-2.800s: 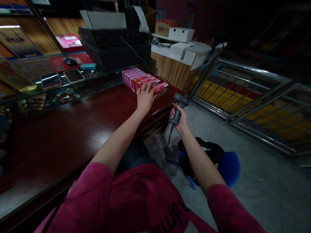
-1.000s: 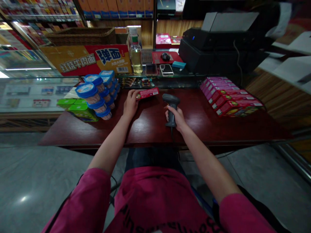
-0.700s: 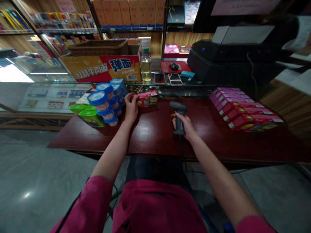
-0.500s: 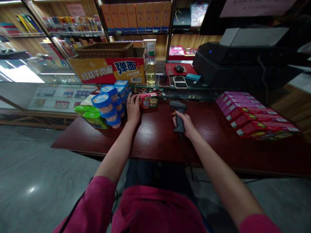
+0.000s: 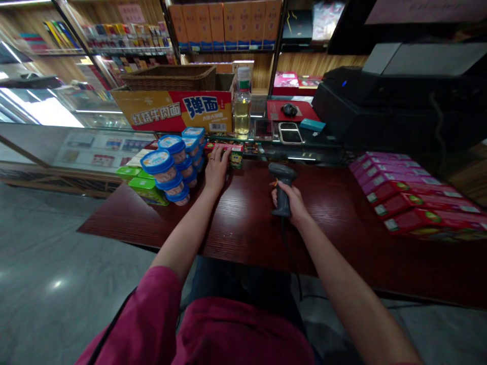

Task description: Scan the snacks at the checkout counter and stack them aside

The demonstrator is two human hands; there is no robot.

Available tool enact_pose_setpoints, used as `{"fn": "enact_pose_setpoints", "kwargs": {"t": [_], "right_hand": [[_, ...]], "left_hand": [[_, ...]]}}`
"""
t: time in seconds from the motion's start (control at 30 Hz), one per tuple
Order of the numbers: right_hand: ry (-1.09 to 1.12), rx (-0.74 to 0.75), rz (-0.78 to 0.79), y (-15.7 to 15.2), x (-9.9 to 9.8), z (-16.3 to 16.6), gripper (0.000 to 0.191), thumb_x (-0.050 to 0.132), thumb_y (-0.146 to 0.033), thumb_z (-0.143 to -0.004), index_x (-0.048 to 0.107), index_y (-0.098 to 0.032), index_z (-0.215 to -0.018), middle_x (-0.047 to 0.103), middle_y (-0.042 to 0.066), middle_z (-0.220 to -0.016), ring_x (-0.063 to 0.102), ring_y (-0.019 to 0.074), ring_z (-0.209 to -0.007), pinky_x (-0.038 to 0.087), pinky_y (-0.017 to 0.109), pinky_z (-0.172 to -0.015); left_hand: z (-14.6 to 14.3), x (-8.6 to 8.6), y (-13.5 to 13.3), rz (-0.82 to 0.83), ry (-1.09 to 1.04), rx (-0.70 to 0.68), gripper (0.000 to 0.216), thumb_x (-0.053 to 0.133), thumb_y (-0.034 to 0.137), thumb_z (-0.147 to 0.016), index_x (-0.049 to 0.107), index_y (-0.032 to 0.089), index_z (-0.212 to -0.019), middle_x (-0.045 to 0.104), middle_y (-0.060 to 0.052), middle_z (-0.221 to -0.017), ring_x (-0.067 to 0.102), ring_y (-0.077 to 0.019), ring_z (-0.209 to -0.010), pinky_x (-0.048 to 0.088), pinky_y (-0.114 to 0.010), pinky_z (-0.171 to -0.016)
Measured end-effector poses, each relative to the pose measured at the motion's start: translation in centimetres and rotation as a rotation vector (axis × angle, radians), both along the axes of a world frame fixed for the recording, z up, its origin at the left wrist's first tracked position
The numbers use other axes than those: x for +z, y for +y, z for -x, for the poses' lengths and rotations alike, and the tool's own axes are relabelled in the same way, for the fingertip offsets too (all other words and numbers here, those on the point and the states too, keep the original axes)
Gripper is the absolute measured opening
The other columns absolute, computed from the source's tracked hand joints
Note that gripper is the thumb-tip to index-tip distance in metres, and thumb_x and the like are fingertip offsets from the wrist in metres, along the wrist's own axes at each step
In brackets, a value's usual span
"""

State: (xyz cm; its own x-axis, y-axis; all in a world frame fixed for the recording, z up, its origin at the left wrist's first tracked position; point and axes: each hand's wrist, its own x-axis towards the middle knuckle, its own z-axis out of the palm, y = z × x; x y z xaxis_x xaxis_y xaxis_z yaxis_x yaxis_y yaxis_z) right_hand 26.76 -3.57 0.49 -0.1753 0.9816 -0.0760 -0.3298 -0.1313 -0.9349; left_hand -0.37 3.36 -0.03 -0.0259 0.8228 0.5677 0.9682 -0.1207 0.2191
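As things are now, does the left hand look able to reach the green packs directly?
Probably not straight across: the stacked blue-lidded tubs stand between the left hand and the green packs. Going around the tubs' near side looks possible.

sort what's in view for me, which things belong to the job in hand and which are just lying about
Seem to belong:
scanner, gripped in the right hand
red box, under the left hand
probably the row of red and purple boxes

Seem just lying about:
bottle
computer mouse
wicker basket
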Motion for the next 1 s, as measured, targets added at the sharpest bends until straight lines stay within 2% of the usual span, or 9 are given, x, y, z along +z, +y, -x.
{"fn": "enact_pose_setpoints", "kwargs": {"t": [0.17,0.33,0.43,0.53,0.6,0.67,0.77,0.83,1.0], "right_hand": [[0.013,-0.001,0.008,0.1,0.0,0.2,0.052,0.089,-0.06,-0.067,0.07,-0.018,-0.091,0.064,-0.002,-0.056,0.052,0.0107,-0.043,0.043,0.022,-0.041],[0.034,-0.023,0.0,0.3,-0.2,0.3,0.053,0.089,-0.06,-0.066,0.07,-0.017,-0.09,0.063,-0.002,-0.055,0.05,0.0106,-0.041,0.041,0.022,-0.039],[0.046,-0.031,0.007,0.5,-0.5,0.1,0.052,0.088,-0.059,-0.067,0.07,-0.017,-0.092,0.063,-0.002,-0.056,0.051,0.011,-0.041,0.041,0.023,-0.04],[0.089,-0.06,-0.002,0.6,-0.7,-0.2,0.051,0.088,-0.058,-0.068,0.069,-0.018,-0.092,0.063,-0.002,-0.055,0.052,0.0109,-0.041,0.041,0.022,-0.04],[0.137,-0.11,-0.022,0.3,-0.7,-0.5,0.05,0.087,-0.058,-0.069,0.069,-0.018,-0.091,0.061,-0.003,-0.054,0.051,0.0107,-0.041,0.04,0.022,-0.04],[0.183,-0.183,-0.045,-0.1,-0.5,-1.1,0.048,0.086,-0.057,-0.071,0.068,-0.018,-0.092,0.06,-0.004,-0.053,0.05,0.0103,-0.041,0.04,0.022,-0.04],[0.248,-0.325,-0.071,-1.2,-0.2,-3.0,0.046,0.084,-0.056,-0.074,0.066,-0.019,-0.094,0.06,-0.005,-0.055,0.051,0.0096,-0.042,0.041,0.021,-0.041],[0.291,-0.416,-0.087,-2.4,0.0,-4.9,0.046,0.083,-0.058,-0.076,0.064,-0.02,-0.095,0.06,-0.006,-0.056,0.051,0.0092,-0.041,0.041,0.021,-0.041],[0.292,-0.605,-0.177,-7.6,0.4,-11.0,0.051,0.081,-0.064,-0.078,0.061,-0.022,-0.097,0.059,-0.008,-0.056,0.053,0.0098,-0.04,0.044,0.022,-0.039]], "left_hand": [[0.1,0.0,1.6,0.036,-0.116,0.011,0.067,0.038,0.001,-0.1,0.054,0.029,-0.158,0.04,-0.012,-0.174,0.045,-0.0333,-0.158,0.054,-0.05,-0.118],[0.1,-0.2,2.1,0.037,-0.167,0.007,0.069,0.044,0.003,-0.098,0.052,0.033,-0.16,0.034,-0.014,-0.175,0.058,-0.0372,-0.144,0.057,-0.055,-0.112],[0.3,-0.3,2.2,0.002,-0.161,-0.016,0.067,0.048,0.006,-0.097,0.053,0.031,-0.16,0.036,-0.015,-0.173,0.059,-0.0372,-0.144,0.054,-0.055,-0.115],[0.6,-0.3,1.9,-0.074,-0.108,-0.048,0.069,0.054,0.007,-0.094,0.053,0.029,-0.16,0.043,-0.017,-0.168,0.046,-0.0376,-0.155,0.045,-0.056,-0.124],[0.4,-0.3,1.3,-0.135,-0.069,-0.065,0.074,0.059,0.009,-0.092,0.05,0.028,-0.162,0.046,-0.017,-0.164,0.039,-0.0376,-0.159,0.037,-0.056,-0.129],[-0.5,-0.4,0.4,-0.163,-0.039,-0.086,0.075,0.064,0.013,-0.092,0.048,0.025,-0.164,0.049,-0.019,-0.161,0.04,-0.0391,-0.157,0.034,-0.058,-0.13],[-3.7,-0.5,-1.2,-0.155,0.0,-0.187,0.067,0.064,0.019,-0.095,0.051,0.02,-0.161,0.052,-0.021,-0.157,0.046,-0.0394,-0.151,0.035,-0.056,-0.13],[-7.2,-0.6,-2.3,-0.134,0.032,-0.308,0.062,0.061,0.022,-0.098,0.053,0.02,-0.16,0.054,-0.021,-0.156,0.049,-0.0379,-0.149,0.036,-0.054,-0.129],[-19.6,0.2,-5.7,-0.08,0.059,-0.598,0.063,0.061,0.029,-0.102,0.048,0.021,-0.163,0.053,-0.018,-0.158,0.049,-0.0355,-0.148,0.037,-0.05,-0.129]]}}
